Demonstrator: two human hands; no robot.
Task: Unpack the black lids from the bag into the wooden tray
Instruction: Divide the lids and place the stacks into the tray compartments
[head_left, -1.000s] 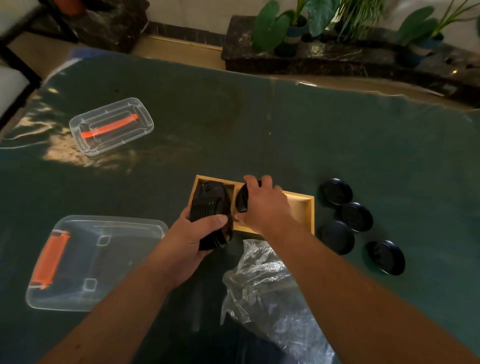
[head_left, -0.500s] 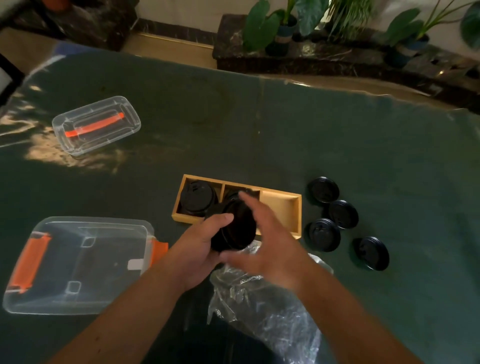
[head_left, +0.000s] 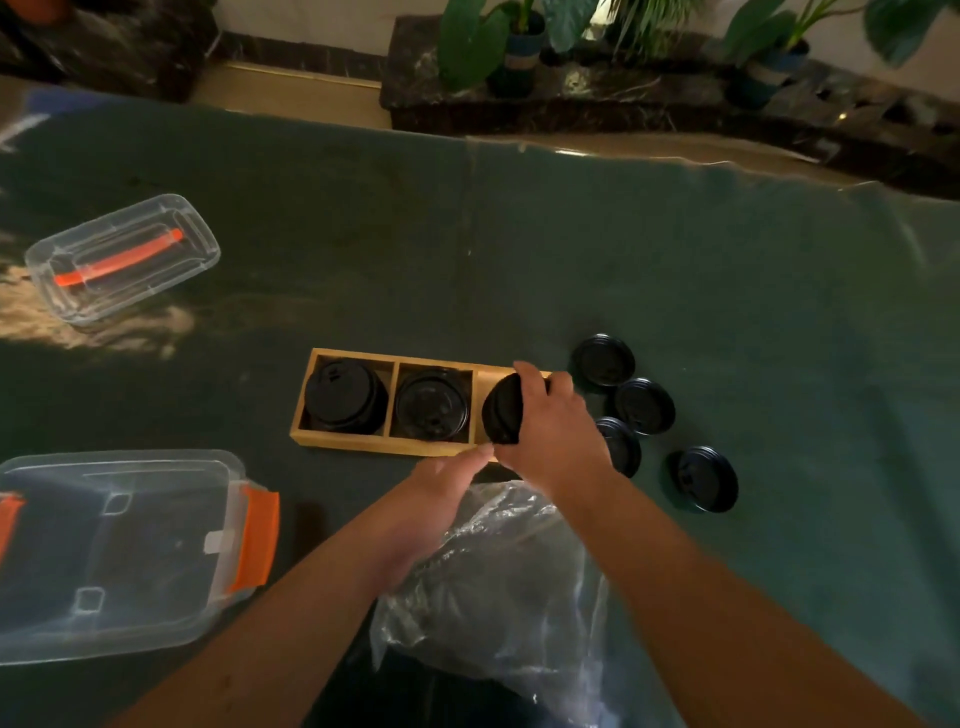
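Over the wooden tray's (head_left: 343, 446) right compartment, right hand (head_left: 553, 434) clamps a stack of black lids (head_left: 501, 410) on edge. Left and middle compartments hold lids. Left hand (head_left: 441, 483) beside, fingers loosely extended, empty, above the plastic bag (head_left: 498, 582).

The room is dim, bright light shines off the bench (head_left: 93, 322) on the far left, the edges look bent, and the hands look a bit blurry.

No readable text, label, brand or number anywhere; embossed marks on black lids (head_left: 345, 397) too dim.
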